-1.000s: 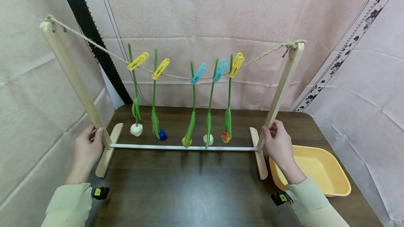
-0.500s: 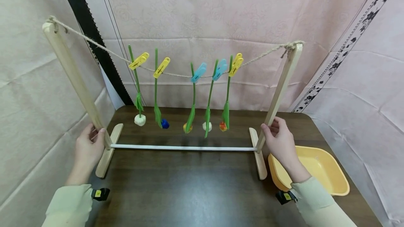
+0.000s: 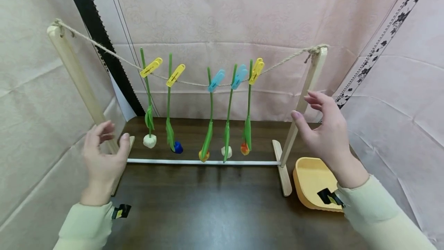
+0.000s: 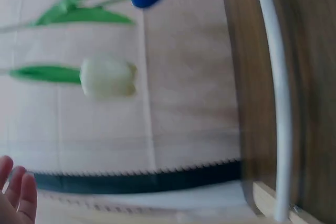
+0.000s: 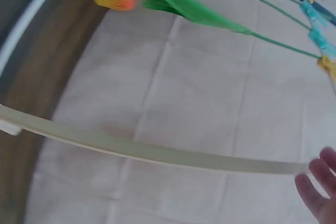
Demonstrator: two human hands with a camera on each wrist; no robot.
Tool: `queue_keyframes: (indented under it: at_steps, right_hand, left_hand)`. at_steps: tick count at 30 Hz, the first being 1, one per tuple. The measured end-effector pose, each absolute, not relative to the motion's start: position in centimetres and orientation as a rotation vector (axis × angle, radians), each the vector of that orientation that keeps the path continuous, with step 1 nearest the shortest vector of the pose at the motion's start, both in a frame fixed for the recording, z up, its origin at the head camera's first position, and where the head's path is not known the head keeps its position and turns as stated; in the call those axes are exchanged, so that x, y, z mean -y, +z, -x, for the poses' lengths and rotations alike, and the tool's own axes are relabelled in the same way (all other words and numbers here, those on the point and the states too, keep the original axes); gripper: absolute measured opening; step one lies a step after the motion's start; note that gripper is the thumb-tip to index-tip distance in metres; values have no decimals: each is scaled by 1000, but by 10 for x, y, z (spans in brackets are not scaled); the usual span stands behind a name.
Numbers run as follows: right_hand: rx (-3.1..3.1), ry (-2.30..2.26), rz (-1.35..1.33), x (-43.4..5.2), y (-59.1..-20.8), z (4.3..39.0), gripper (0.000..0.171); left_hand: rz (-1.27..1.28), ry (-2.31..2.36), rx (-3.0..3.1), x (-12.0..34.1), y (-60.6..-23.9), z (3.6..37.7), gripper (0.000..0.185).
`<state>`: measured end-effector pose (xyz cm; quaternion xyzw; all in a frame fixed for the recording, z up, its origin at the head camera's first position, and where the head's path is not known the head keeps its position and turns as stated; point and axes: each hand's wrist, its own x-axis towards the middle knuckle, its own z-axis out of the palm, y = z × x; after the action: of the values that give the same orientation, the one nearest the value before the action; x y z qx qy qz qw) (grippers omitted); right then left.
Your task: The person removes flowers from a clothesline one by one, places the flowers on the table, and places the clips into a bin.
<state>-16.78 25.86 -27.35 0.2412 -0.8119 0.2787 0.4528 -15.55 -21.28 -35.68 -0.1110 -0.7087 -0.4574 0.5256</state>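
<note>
— Where are the hands?

— Both are up in the air next to the wooden rack (image 3: 204,162). The left hand (image 3: 102,157) is just beside the rack's left post (image 3: 78,76). Its fingers are spread loose and it holds nothing. I can't tell if a fingertip brushes the post.

— And the other one?

— The right hand (image 3: 324,132) is just beside the rack's right post (image 3: 305,95). Its fingers are loose and a bit bent, and it holds nothing too.

— What hangs on the rack?

— A rope (image 3: 194,83) goes from the top of one post to the other and sags in the middle. Five toy tulips hang upside down from it on clips. From the left post they go: white tulip (image 3: 150,141), blue tulip (image 3: 178,147), orange tulip (image 3: 204,155), another white one (image 3: 227,151), and a red-orange tulip (image 3: 244,148). The clips are yellow (image 3: 151,67), yellow, blue (image 3: 216,80), blue, yellow.

— Anything else?

— A yellow tub (image 3: 310,182) sits on the dark table (image 3: 208,211), just to the right of the rack's right foot. A pink cloth (image 3: 225,18) hangs behind the rack.
</note>
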Motion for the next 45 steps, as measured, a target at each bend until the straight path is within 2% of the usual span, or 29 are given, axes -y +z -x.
queue_keyframes:
  at_steps: [4,7,12,17,24,30,39,45]
  right_hand:
    - [2006,605,-770,-247,-252,171,58]
    - [1982,502,-863,-238,-239,174,59]
    - [1913,352,-958,-222,-219,178,60]
    - [1888,297,-1027,-210,-199,186,62]
    - [1887,227,-1047,-201,-183,195,63]
    - [1926,71,-1044,-202,-177,202,61]
    - [2013,23,-982,-197,-172,208,46]
    - [2100,-13,-938,-193,-170,208,37]
  left_hand:
    - [445,-1079,1689,187,-355,158,40]
    - [602,-1058,1751,170,-363,167,47]
    - [814,-1043,1892,132,-372,175,60]
    - [938,-1049,1996,88,-370,175,65]
    - [945,-1074,2058,49,-363,178,65]
    - [894,-1232,2037,21,-350,181,56]
    - [762,-1452,2048,-18,-324,189,64]
    - [714,-1583,2105,-28,-316,200,56]
